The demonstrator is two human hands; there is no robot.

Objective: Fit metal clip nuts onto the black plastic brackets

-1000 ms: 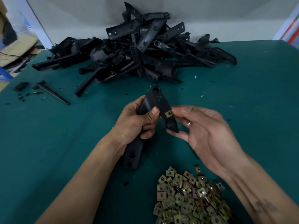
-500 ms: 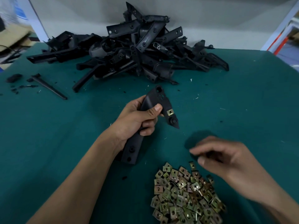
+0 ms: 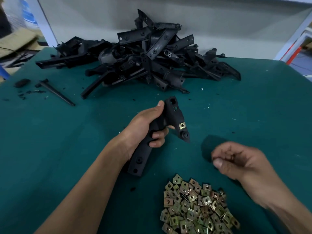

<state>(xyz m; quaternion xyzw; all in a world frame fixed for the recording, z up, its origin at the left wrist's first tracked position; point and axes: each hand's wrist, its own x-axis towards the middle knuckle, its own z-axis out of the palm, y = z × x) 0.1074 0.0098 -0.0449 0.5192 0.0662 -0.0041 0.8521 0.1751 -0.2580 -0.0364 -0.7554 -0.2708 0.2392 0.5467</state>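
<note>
- 1 bracket (image 3: pixel 170 115) in your left hand (image 3: pixel 145 125), fingers wrapped round its middle, held above the counter (image 3: pixel 50 141); 1 clip nut (image 3: pixel 182 125) already fitted.
- Loose clip nuts pile (image 3: pixel 195 208): too many to count, near edge.
- Bracket heap (image 3: pixel 143 59): dozens, at back.
- Your right hand (image 3: pixel 236 159) hovered blurred, fingers curled; can't tell if holding anything.

I note the left hand (image 3: pixel 148 127) gripping a black bracket (image 3: pixel 170 119) with one clip nut (image 3: pixel 182 125) fitted. Nearer me than the bracket: the loose clip-nut pile (image 3: pixel 197 206) on the counter (image 3: pixel 50 141). Right hand (image 3: pixel 236 159) blurred, fingers curled.
</note>
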